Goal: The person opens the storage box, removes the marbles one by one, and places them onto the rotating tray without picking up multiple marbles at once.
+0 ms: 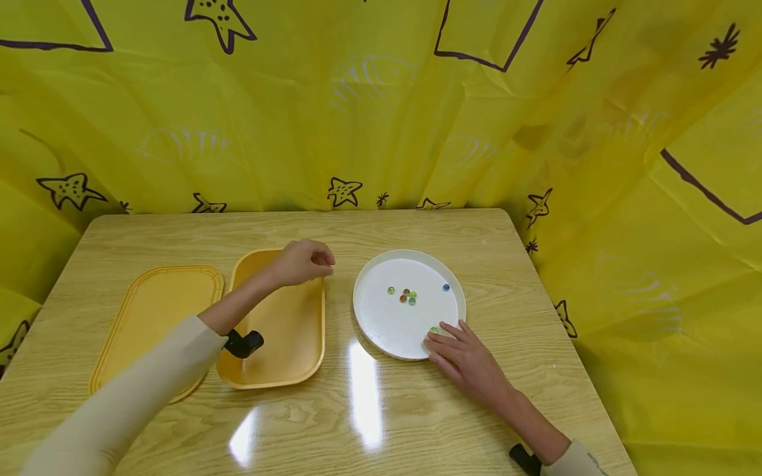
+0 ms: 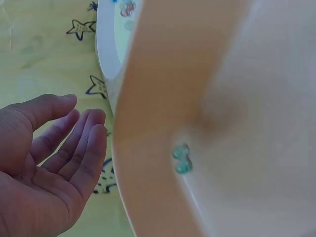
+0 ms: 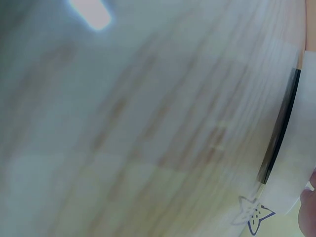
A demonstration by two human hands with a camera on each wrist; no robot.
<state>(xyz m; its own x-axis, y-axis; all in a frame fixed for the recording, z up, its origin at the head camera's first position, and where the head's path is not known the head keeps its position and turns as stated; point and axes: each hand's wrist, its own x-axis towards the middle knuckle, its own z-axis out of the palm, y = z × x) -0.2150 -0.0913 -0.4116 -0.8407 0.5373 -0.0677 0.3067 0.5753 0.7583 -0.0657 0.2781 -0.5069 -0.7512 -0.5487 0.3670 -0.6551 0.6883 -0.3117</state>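
My left hand [image 1: 302,262] hovers over the far right edge of a deep yellow tray [image 1: 297,344]. Loosely bent, its fingers hold nothing in the left wrist view, where two green glass marbles [image 2: 181,159] lie inside that tray. My right hand [image 1: 467,362] reaches over the near rim of a round white tray [image 1: 381,330]. Its extended fingertips are at a yellow-green marble [image 1: 433,330]; whether they touch it I cannot tell. Farther in, several green and reddish marbles [image 1: 411,301] cluster near the middle, with a blue marble [image 1: 446,287] toward the right.
A flat yellow lid [image 1: 161,304] lies left of the deep tray, partly under my left arm. All of it stands on a wood-grain table [image 1: 297,430]. Yellow patterned sheeting [image 1: 268,132] hangs behind and beside the table.
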